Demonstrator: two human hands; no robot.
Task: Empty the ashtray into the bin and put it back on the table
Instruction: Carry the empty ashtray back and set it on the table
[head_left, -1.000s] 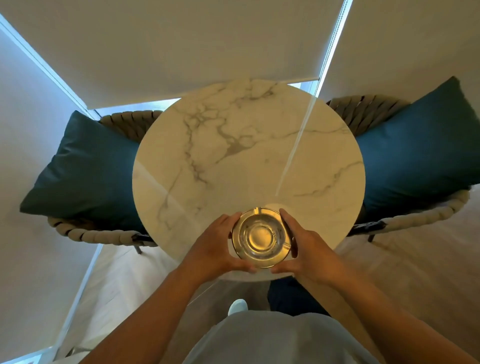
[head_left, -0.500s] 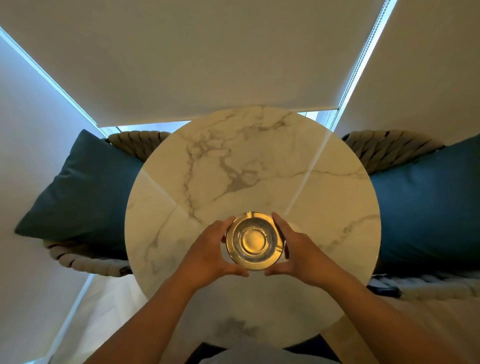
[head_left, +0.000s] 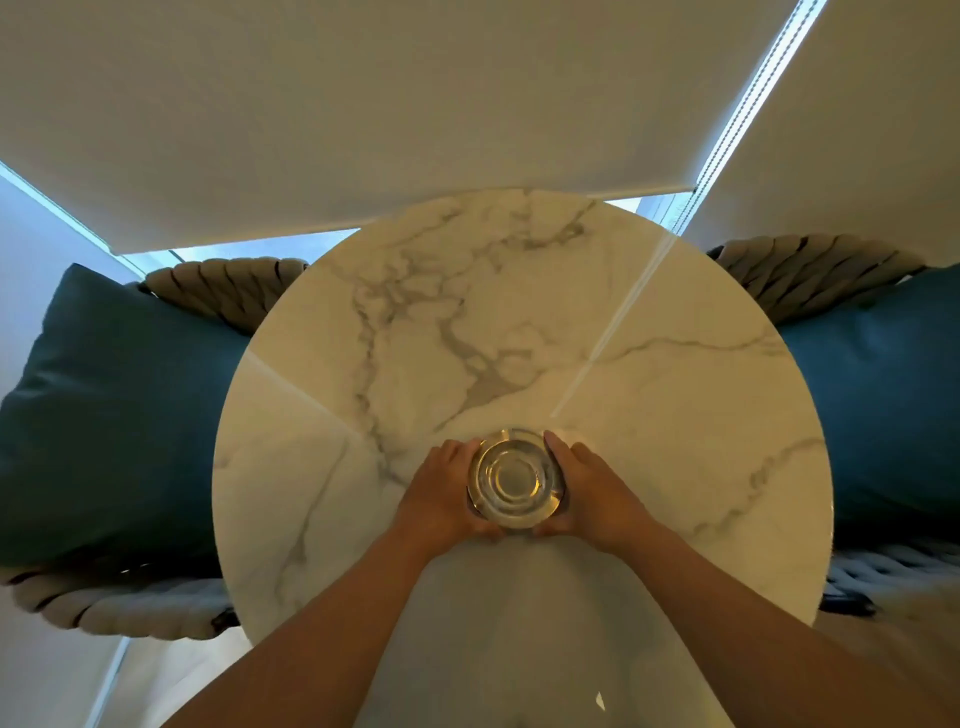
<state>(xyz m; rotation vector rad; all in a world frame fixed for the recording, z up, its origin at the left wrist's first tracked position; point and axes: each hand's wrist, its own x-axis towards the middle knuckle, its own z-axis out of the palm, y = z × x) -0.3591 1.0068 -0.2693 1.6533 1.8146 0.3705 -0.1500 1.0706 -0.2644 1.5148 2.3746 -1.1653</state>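
1. Ashtray (head_left: 516, 479): round clear glass, upright, sits at about the middle of the table (head_left: 675, 426), slightly toward its near edge. Concentric rings visible in the bowl, warm yellowish glint on the rim. Contents not discernible; looks clear inside.
2. Left hand (head_left: 441, 496): cupped against the ashtray's left side, fingers (head_left: 457, 452) curved round its far-left rim, thumb tucked under the near edge. Closed on the ashtray.
3. Right hand (head_left: 592, 493): mirrors it on the ashtray's right side, fingers wrapped along the far-right rim, thumb at the near edge, nearly meeting the left thumb. Also gripping the glass.
4. Cannot tell whether the ashtray base rests on the marble or sits a hair above it.
5. Both forearms bare, running from the ashtray back to the bottom of the frame, casting a grey shadow on the marble between them.
6. Table: round white marble top, grey veins, bright streak of reflected light from the ashtray's far-right side out to the far rim.
7. Left of the table: dark teal cushion (head_left: 114, 415) on a woven rope chair (head_left: 228, 291).
8. Right of the table: second teal cushion (head_left: 883, 415) on a matching rope chair (head_left: 810, 270).
9. Beyond the table's far edge: pale roller blind (head_left: 389, 104), lowered, strip of daylight under it.
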